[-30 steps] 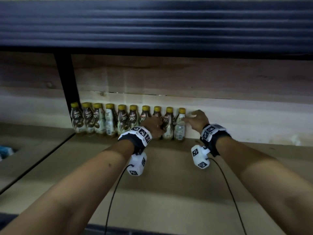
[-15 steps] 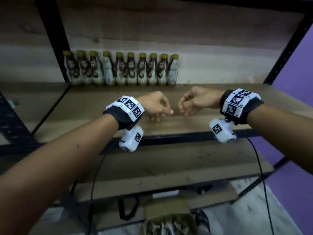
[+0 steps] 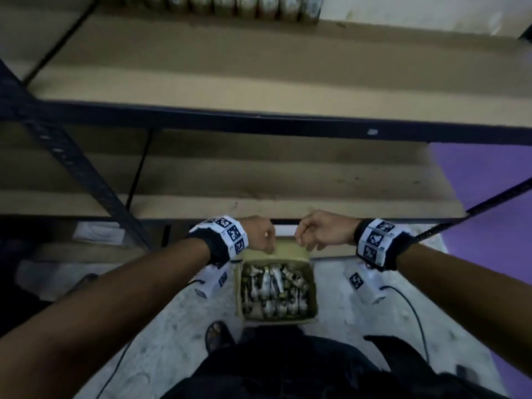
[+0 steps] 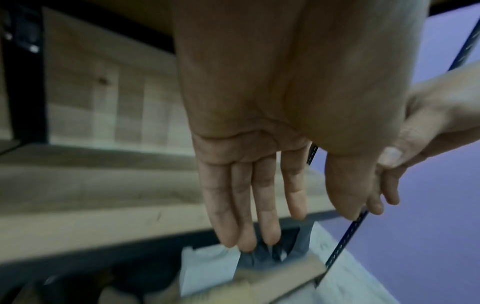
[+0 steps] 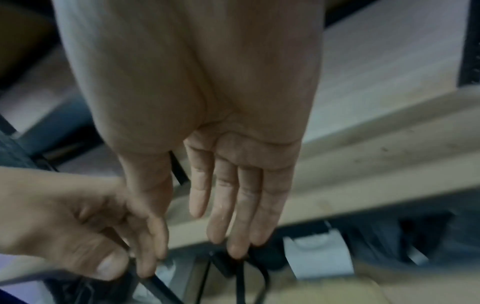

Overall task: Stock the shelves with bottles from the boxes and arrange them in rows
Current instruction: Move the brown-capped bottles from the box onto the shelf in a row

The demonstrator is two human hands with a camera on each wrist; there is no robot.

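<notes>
An open cardboard box (image 3: 313, 286) stands on the floor, packed with small bottles (image 3: 273, 286). My left hand (image 3: 266, 244) and right hand (image 3: 305, 241) hang side by side just above the box's far flap and hold nothing. The left wrist view shows the left hand (image 4: 259, 226) with fingers straight and pointing down, and the right wrist view shows the same of the right hand (image 5: 228, 226). A row of yellow-capped bottles (image 3: 244, 5) stands at the back of the upper shelf board (image 3: 259, 67), cut off by the frame's top edge.
A lower shelf board (image 3: 259, 174) lies just beyond my hands. A dark metal upright (image 3: 80, 174) slants at the left, and a purple wall (image 3: 489, 174) is at the right. My sandalled foot (image 3: 216, 332) is beside the box. Cables trail from both wrists.
Both hands have let go of the bottles at the shelf row, pulled back and dropped to just above the floor box. The head view has tilted down from the shelf to the box.
</notes>
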